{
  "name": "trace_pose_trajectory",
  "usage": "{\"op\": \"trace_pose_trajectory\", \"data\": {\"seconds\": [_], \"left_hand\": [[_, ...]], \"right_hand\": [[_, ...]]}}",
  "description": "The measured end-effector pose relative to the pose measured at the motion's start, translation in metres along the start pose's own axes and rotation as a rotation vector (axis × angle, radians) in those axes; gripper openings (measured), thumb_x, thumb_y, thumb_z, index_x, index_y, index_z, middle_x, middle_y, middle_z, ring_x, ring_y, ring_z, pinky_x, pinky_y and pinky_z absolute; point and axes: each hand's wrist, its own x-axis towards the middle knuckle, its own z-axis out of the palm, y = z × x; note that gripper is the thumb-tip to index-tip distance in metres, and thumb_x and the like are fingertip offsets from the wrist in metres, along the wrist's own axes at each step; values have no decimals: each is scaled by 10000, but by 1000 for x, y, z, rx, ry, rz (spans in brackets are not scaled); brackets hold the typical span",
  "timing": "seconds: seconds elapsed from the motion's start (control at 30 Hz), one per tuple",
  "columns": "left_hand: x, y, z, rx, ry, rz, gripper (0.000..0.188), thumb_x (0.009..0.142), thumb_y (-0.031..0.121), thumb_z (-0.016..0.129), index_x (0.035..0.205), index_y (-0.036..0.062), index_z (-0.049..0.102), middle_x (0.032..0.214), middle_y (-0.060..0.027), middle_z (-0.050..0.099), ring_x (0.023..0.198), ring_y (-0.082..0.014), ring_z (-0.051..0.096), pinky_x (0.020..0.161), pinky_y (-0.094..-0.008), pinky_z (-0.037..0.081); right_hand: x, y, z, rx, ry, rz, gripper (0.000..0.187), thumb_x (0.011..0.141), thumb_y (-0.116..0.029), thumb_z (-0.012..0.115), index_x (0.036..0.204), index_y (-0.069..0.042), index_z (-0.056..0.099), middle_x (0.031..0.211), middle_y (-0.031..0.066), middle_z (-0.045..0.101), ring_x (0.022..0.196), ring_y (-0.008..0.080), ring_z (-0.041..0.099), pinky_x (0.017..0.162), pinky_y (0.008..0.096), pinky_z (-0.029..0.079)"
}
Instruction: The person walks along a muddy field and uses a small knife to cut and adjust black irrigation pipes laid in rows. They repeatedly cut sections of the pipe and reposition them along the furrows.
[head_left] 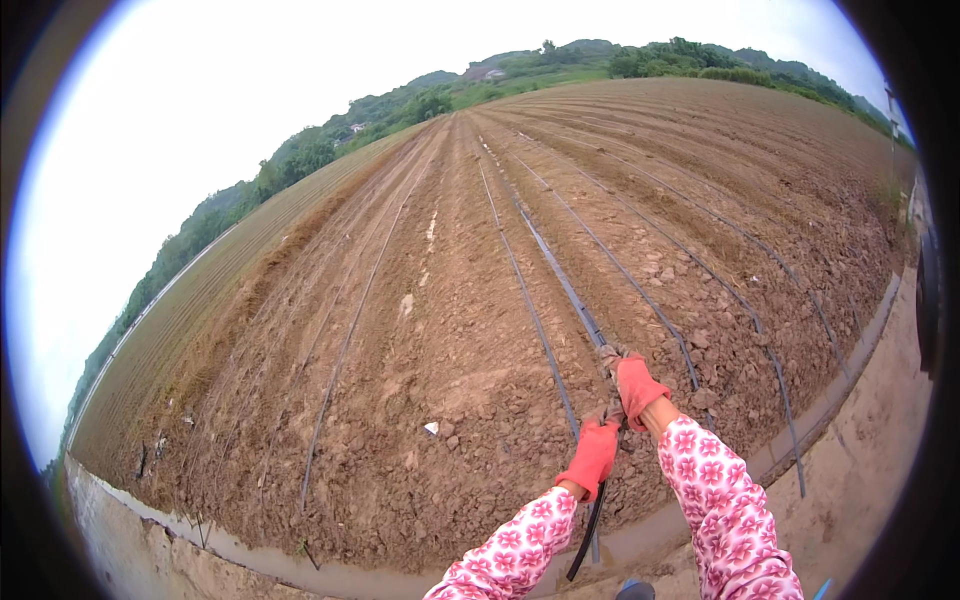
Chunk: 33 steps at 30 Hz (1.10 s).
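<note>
My left hand [594, 450], in a red-orange glove with muddy fingers, is closed around a black hose [590, 532]. The hose's loose end hangs below that hand toward the concrete edge. Just above and to the right, my right hand [633, 384], gloved alike, grips the dark flat drip tape [562, 275], which runs away up the field from the fingers. Whether hose and tape are joined between the two hands is hidden by the gloves. Both sleeves are white with pink flowers.
More drip lines [528, 300] lie along the brown soil rows [400, 340]. A shallow concrete channel [650, 535] borders the near side, with a concrete path [850, 490] at right. White scraps [431, 428] and clods dot the soil. Wooded hills [300, 155] stand behind.
</note>
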Motion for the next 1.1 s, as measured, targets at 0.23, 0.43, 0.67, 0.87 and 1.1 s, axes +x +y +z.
{"op": "trace_pose_trajectory", "data": {"seconds": [0.23,0.43,0.67,0.87,1.1], "left_hand": [[-71,54,-159,-316,121,91,350,846,289,559,1055,7,557,895,-50,599,751,-125,482,690,-268,415],[-104,24,-273,-377,215,-12,313,859,264,547,1059,24,560,846,-32,589,692,-113,486,593,-276,414],[-129,-14,-356,-282,380,-188,321,853,266,544,1066,26,555,751,-34,586,565,-104,471,491,-278,388],[-124,-8,-368,-189,469,-176,266,832,237,565,976,15,591,695,-28,566,532,-104,422,476,-289,358],[-123,6,-360,-116,491,-77,283,819,239,576,941,-15,585,658,-60,534,529,-140,405,488,-325,357]], "right_hand": [[-105,-183,153,525,-129,175,65,788,-119,556,778,-58,577,621,-7,494,542,63,428,478,222,322],[-119,-104,282,233,14,263,105,786,-126,564,849,-43,579,617,17,507,524,135,489,435,272,376],[-185,-74,379,-202,-203,237,245,812,-245,536,856,-8,489,710,96,494,656,219,492,597,318,406],[-190,-118,390,60,-174,225,156,865,-207,445,788,-79,491,700,50,445,660,171,464,572,286,381],[-190,-144,373,32,-162,378,239,799,-315,533,881,-91,526,735,34,491,687,181,468,613,312,379]]}}
